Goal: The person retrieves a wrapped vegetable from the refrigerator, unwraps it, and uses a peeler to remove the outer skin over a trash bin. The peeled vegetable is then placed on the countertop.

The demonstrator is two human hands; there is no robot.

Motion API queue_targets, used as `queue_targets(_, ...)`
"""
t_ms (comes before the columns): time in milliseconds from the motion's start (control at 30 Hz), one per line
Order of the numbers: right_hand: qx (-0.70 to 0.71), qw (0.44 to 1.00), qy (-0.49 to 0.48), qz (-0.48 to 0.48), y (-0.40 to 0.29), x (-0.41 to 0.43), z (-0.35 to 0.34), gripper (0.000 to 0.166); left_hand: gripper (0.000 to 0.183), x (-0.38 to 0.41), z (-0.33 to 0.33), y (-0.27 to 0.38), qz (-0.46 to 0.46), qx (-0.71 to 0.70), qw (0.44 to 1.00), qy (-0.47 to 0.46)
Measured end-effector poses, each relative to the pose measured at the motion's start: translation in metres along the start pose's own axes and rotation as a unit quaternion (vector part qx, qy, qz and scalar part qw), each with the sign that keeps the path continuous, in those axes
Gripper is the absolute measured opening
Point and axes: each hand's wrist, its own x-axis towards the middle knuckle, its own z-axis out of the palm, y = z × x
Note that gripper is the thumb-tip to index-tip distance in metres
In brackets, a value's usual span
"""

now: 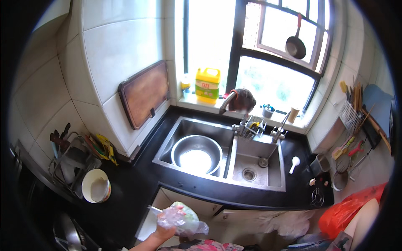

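My left hand reaches in from the bottom edge, its fingers closed around a crinkled clear plastic bag. A pale green, rounded item, possibly a cabbage, shows through the wrapping. Beside that hand, a thin white stick-like piece pokes out to the left; what it belongs to is unclear. My bare right arm is seen at the lower right beside a red plastic bag, but the right hand is out of view. Ahead is a double steel sink with a round metal basin in its left bowl.
A paper tub stands left, near a knife rack. Right of the sink lie a white spoon and a wire trivet. A yellow detergent jug stands on the sill. A cutting board leans against the wall.
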Motion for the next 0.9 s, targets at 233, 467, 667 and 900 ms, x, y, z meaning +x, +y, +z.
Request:
queue_targets(233, 0.106, 0.975, 0.123, -0.148, -0.053, 0.01, -0.001, 0.013, 0.018, 0.027, -0.021, -0.024, 0.055, 0.036, 0.998, -0.013)
queue_targets(467, 0.296, 0.94, 0.162, -0.056, 0.001, -0.003, 0.034, 0.014, 0.022, 0.055, -0.027, -0.035, -0.049, -0.025, 0.996, 0.063)
queue_targets(667, 0.147, 0.874, -0.225, 0.404, 0.166, -0.066, 0.145, 0.028, 0.025, 0.083, -0.062, -0.073, -0.161, -0.061, 0.957, 0.232)
queue_targets(900, 0.146, 0.765, -0.461, 0.426, 0.223, -0.111, 0.216, 0.025, 0.029, 0.104, -0.078, -0.12, -0.071, 0.346, 0.888, 0.294)
